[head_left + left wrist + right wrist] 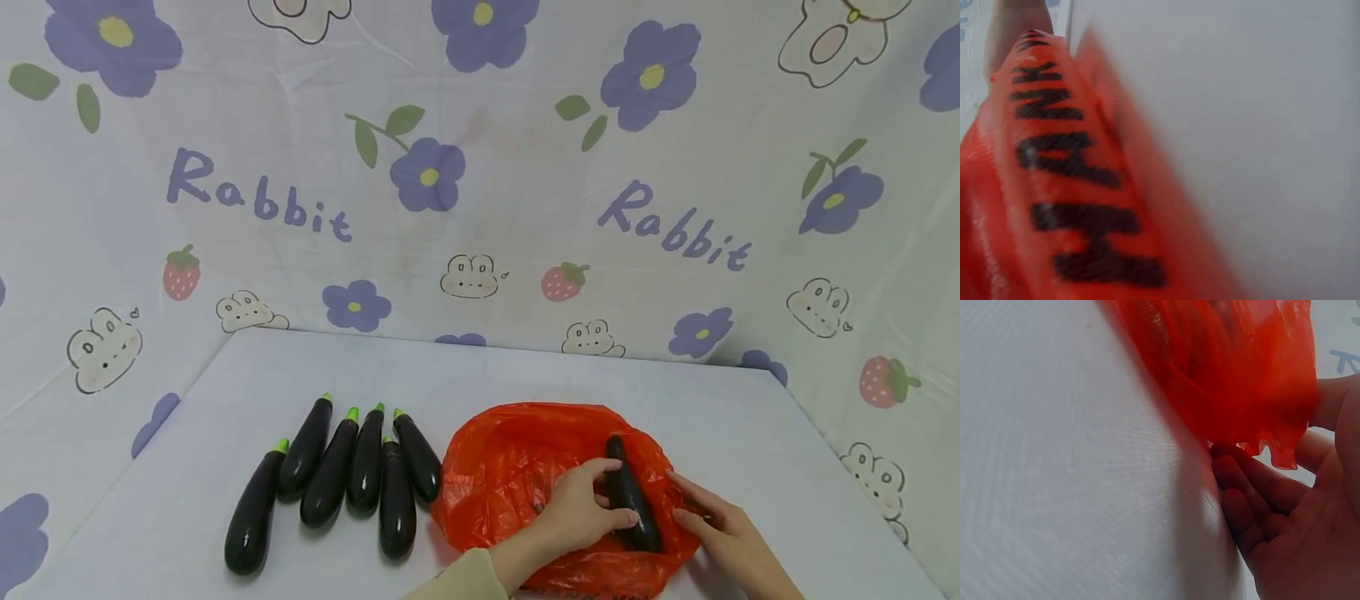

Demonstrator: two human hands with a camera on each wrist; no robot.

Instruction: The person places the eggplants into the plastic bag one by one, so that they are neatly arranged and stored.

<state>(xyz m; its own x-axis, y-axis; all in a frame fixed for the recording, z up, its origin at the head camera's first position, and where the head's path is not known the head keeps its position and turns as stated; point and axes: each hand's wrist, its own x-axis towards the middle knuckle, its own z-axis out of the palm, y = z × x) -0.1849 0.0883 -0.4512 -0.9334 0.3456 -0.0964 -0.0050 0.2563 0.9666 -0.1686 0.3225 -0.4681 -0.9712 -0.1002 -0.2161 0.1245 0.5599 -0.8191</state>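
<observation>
A red plastic bag (pixel 480 475) lies spread on the table, its wide mouth facing up. Inside its right part is a dark eggplant (pixel 621 479), tilted, and my left hand (pixel 577 510) grips it between thumb and fingers. At the bag's right rim, my right hand (pixel 723 533) holds the plastic. From the right wrist view, that hand's thumb lies against the red film (pixel 1241 381) and the lower fingers (pixel 1241 515) rest near the tabletop. The left wrist view is mostly filled by the bag's side (pixel 997 187) with black lettering; the left fingers are hidden there.
Several dark eggplants (pixel 367 462) with green stem ends lie side by side left of the bag, the rightmost close against its edge. They rest on a white table (pixel 360 358). Behind it hangs a white cloth (pixel 510 225) printed with flowers and rabbits.
</observation>
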